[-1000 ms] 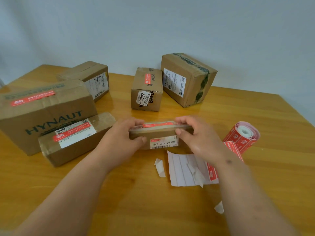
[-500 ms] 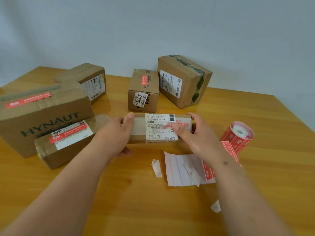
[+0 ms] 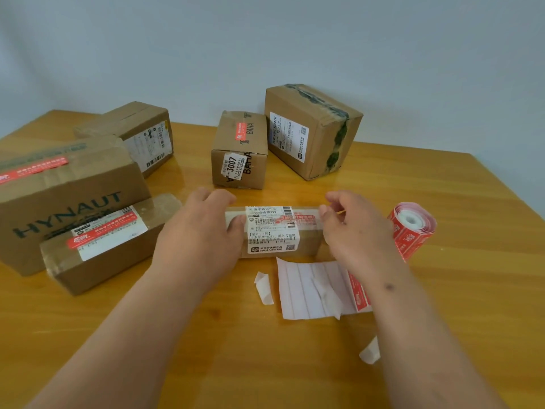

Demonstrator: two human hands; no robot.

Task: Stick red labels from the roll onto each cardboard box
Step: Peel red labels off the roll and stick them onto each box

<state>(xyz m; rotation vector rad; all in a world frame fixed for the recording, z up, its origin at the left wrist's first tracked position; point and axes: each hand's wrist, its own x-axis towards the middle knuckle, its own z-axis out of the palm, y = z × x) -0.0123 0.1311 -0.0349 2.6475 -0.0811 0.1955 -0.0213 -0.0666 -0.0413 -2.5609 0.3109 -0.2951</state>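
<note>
Four boxes show red labels, including the small box (image 3: 274,231) mid-table gripped by the left hand (image 3: 203,231); the right hand (image 3: 351,228) hovers loosely curled at its end, holding nothing; two rear boxes (image 3: 138,134) show none; the roll (image 3: 411,228) lies right.

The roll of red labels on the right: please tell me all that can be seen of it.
The roll of red labels lies on its side on the wooden table, right of the right hand, which does not touch it. It is red with white print, and its pale hollow middle faces up. A strip runs from it toward the peeled white backing sheet.
</note>
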